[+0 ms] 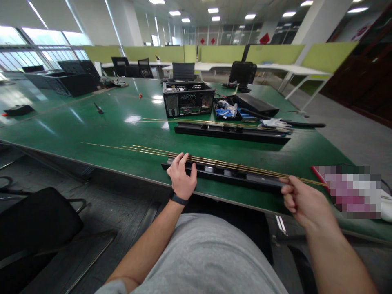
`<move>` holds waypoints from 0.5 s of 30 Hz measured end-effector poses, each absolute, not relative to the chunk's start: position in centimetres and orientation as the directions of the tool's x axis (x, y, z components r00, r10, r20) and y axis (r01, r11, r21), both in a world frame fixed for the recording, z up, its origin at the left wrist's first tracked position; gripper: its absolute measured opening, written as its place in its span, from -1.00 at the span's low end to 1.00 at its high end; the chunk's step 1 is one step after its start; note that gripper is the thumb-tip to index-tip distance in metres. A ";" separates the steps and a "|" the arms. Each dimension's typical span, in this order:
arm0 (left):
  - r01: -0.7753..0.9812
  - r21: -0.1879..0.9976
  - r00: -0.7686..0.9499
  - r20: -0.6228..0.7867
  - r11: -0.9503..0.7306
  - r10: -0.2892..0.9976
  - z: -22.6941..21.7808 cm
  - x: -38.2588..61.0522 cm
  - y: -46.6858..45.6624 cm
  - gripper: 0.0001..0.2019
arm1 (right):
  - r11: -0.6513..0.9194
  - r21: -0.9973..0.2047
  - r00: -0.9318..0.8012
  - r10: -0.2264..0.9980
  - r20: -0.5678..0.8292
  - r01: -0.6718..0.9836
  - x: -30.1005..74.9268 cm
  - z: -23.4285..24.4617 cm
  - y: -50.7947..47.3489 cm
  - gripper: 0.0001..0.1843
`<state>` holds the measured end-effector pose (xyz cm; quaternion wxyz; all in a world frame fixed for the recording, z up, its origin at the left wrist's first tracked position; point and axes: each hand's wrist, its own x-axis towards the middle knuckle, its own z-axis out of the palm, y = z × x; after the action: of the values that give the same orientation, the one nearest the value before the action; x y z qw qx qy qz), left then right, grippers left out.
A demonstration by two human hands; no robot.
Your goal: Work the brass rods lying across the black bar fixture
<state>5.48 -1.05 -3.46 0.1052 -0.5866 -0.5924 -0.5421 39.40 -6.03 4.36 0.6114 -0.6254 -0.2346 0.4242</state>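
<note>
A long black strip housing (232,176) lies along the near edge of the green table (92,130). Several thin brass rods (147,150) lie across its top and run out to the left. My left hand (181,176) rests on the housing's left end, fingers curled over the rods and the black edge. My right hand (301,199) is at the housing's right end, its fingers pinched on the rods there. A black band sits on my left wrist.
A second black strip housing (229,132) with brass rods lies farther back. Behind it stand an open computer case (187,98), a black tray with blue and white gloves (228,110) and a flat black case (255,104). More black boxes (69,79) stand far left. A black chair (33,228) is at lower left.
</note>
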 end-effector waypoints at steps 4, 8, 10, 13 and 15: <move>0.815 0.521 -0.294 0.749 -0.253 0.594 -3.4 5.6 -1.1 -0.57 | -0.193 -0.956 0.479 0.832 -0.279 -0.222 37.9 4.1 -5.8 -0.68; 0.812 0.523 -0.293 0.748 -0.258 0.596 -3.3 5.5 -1.1 -0.56 | -0.168 -0.956 0.496 0.825 -0.269 -0.240 38.1 4.4 -6.0 -0.73; 0.809 0.526 -0.292 0.747 -0.262 0.597 -3.3 5.5 -1.1 -0.56 | -0.147 -0.956 0.524 0.810 -0.264 -0.255 38.8 4.9 -6.1 -0.80; 0.808 0.525 -0.290 0.748 -0.265 0.597 -3.4 5.5 -1.1 -0.55 | -0.152 -0.950 0.598 0.747 -0.290 -0.272 40.5 5.8 -6.2 -0.83; 0.809 0.526 -0.291 0.747 -0.263 0.598 -3.4 5.5 -1.1 -0.56 | -0.174 -0.944 0.639 0.700 -0.319 -0.280 42.1 6.0 -6.1 -0.79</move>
<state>5.46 -1.10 -3.41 0.0983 -0.5871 -0.5990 -0.5356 42.09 -6.08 6.00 0.6223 -0.6574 -0.1600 0.3938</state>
